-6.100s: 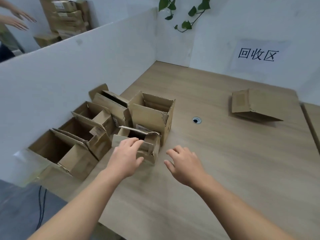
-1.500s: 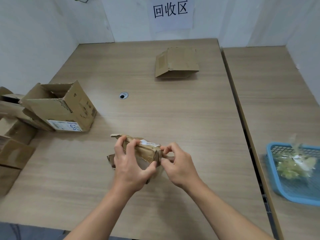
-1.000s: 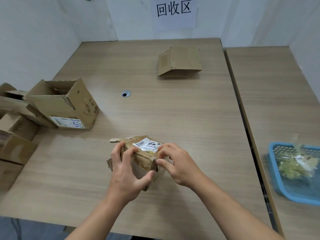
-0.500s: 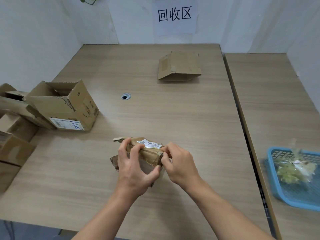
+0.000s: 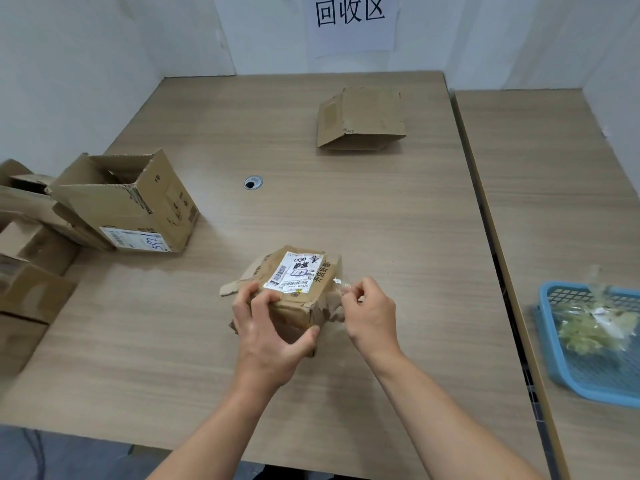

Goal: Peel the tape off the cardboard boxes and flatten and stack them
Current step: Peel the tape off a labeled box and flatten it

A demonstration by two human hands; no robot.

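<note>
Near the front middle of the desk (image 5: 381,220): one small cardboard box (image 5: 304,308), crumpled, white shipping label (image 5: 294,273) facing up.

Grip of left hand (image 5: 268,336): closed round the box's near end, fingers on top, thumb at the near right corner.

Grip of right hand (image 5: 369,308): narrow, thumb and forefinger pinching a strip of clear tape (image 5: 341,284) that stretches from the box's right end.

Left edge: one open box (image 5: 138,209), top open, label on its near side; further boxes (image 5: 31,271) clustered beside it.

Far side, below a paper sign (image 5: 349,19): one flattened box (image 5: 363,119).

Right, on the adjoining desk (image 5: 554,185): blue basket (image 5: 568,368) holding crumpled tape scraps (image 5: 595,327).
</note>
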